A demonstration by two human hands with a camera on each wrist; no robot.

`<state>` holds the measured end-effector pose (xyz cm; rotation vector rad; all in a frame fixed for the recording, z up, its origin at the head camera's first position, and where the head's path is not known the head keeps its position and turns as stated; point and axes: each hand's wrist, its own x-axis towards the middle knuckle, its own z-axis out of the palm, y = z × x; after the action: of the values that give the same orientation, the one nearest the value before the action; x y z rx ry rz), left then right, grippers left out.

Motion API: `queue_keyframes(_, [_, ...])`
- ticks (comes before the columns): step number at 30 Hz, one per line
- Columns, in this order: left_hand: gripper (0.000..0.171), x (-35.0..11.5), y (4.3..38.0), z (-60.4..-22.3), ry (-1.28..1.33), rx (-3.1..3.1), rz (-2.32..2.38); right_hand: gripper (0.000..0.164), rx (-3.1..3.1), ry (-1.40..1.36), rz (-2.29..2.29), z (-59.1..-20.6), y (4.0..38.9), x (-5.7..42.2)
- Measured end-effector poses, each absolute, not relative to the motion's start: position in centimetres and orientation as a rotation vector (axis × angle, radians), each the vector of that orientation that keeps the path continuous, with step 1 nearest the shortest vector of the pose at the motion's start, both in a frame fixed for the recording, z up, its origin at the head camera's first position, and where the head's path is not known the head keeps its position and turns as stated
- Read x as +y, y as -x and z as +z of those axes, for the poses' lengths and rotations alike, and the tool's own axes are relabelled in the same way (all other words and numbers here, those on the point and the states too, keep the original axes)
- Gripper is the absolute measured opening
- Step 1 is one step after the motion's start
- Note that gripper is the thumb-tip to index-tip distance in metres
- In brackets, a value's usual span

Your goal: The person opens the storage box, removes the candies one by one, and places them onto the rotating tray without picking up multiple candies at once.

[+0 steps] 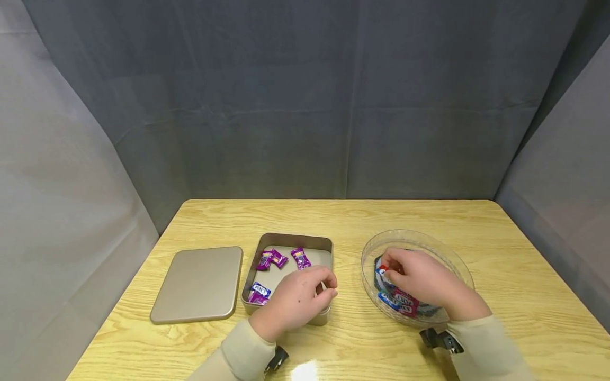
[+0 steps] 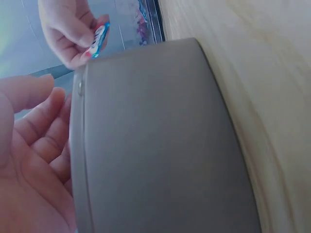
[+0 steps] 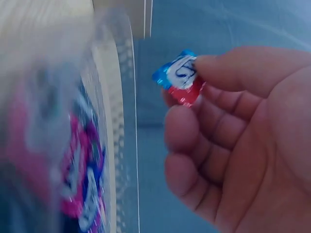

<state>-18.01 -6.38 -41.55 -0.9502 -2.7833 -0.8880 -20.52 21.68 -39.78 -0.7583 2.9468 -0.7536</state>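
My right hand [image 1: 424, 278] is over the clear round bowl [image 1: 464, 264], pinching a red and blue wrapped candy [image 3: 182, 77] between thumb and fingertips. Under that hand, several more wrapped candies lie in the bowl, among them a red one [image 1: 406, 299] and a blue one [image 1: 387, 300]. My left hand [image 1: 297, 296] hovers at the near right side of an open metal tin [image 1: 297, 241], fingers loosely bent and nothing between them. Purple wrapped candies [image 1: 301, 258] and a blue-and-purple pair [image 1: 259, 292] lie inside the tin. Part of its interior is hidden by the left hand.
Left of the tin, its flat square lid [image 1: 197, 286] lies on the wooden table [image 1: 343, 211]. A strip of table separates tin and bowl. Behind the table hangs a dark grey curtain [image 1: 286, 106], with pale cloth at both sides.
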Motion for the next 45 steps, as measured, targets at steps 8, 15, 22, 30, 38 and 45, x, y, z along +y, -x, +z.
queue_keyframes(8, [0.005, -6.9, 18.2, -41.5, 0.935, -2.778, -0.889, 0.009, 3.003, 0.549, -0.588, -39.6, 21.1, 24.3])
queue_keyframes(15, [0.005, -6.9, 18.3, -41.5, 0.949, -2.771, -0.866, 0.005, 3.004, 0.319, -0.485, -40.3, 21.6, 25.7])
queue_keyframes(22, [0.005, -6.9, 18.5, -41.7, 0.950, -2.772, -0.867, 0.005, 2.932, 0.305, -0.512, -41.2, 21.9, 25.9])
queue_keyframes(30, [0.006, -7.0, 18.6, -41.8, 0.951, -2.773, -0.841, 0.010, 2.938, 0.319, -0.502, -40.8, 21.6, 25.8])
queue_keyframes(38, [0.010, -7.9, 19.0, -41.9, 0.888, -2.858, -0.743, 0.016, 2.993, 0.428, -0.489, -40.7, 21.8, 24.5])
queue_keyframes(45, [0.027, -9.9, 20.1, -42.1, 0.642, -2.904, -0.454, 0.017, 2.993, 0.502, -0.536, -40.2, 21.6, 24.1])
